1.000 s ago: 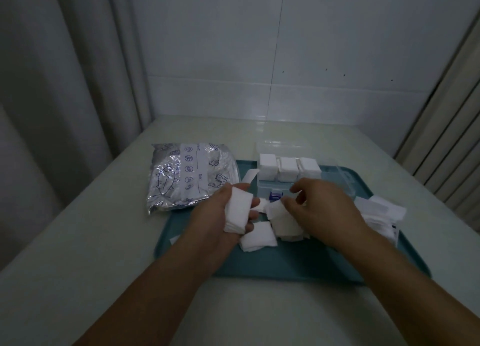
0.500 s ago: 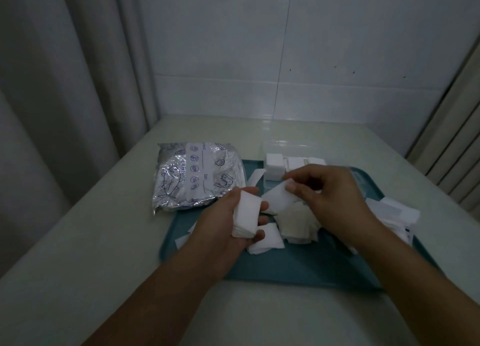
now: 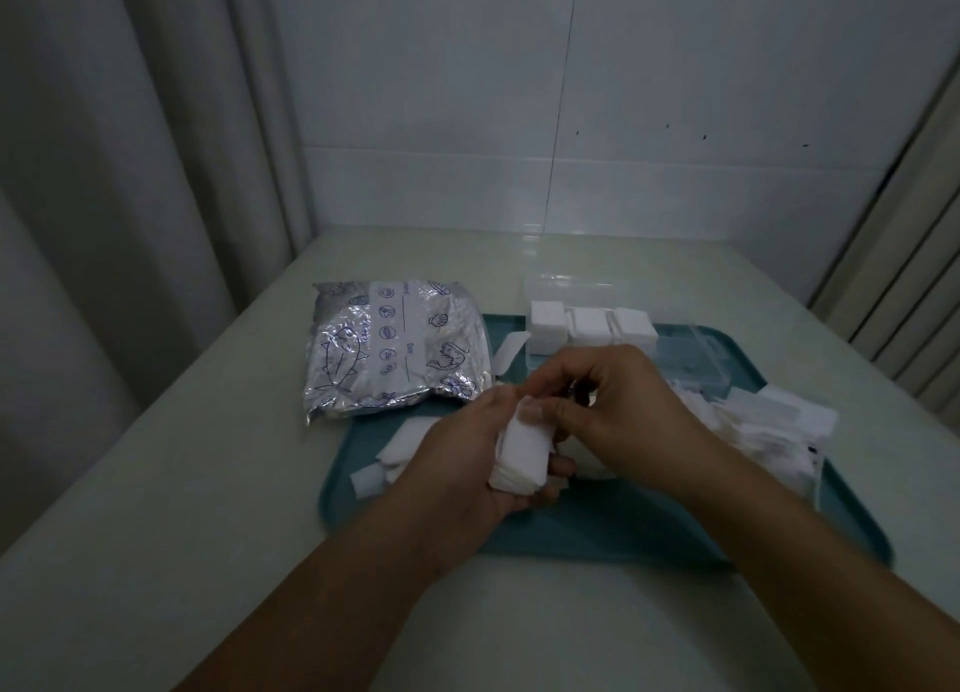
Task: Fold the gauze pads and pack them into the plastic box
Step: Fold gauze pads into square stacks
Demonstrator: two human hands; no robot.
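Note:
My left hand [image 3: 462, 457] holds a stack of folded white gauze pads [image 3: 522, 455] over the teal tray [image 3: 571, 530]. My right hand [image 3: 618, 405] meets it from the right, its thumb and fingers pinching the top of the stack. The clear plastic box [image 3: 691, 348] stands at the tray's back with three stacks of folded pads [image 3: 589, 328] in it. Loose gauze pads [image 3: 400, 447] lie on the tray under my hands.
A silver foil pouch [image 3: 395, 353] lies left of the tray on the pale table [image 3: 208, 483]. A heap of white wrappers and gauze [image 3: 769, 426] fills the tray's right side. A curtain hangs at the left, a tiled wall behind.
My right hand lifted a pad off the tray and brought it left onto the stack in my left hand. The two hands have come together.

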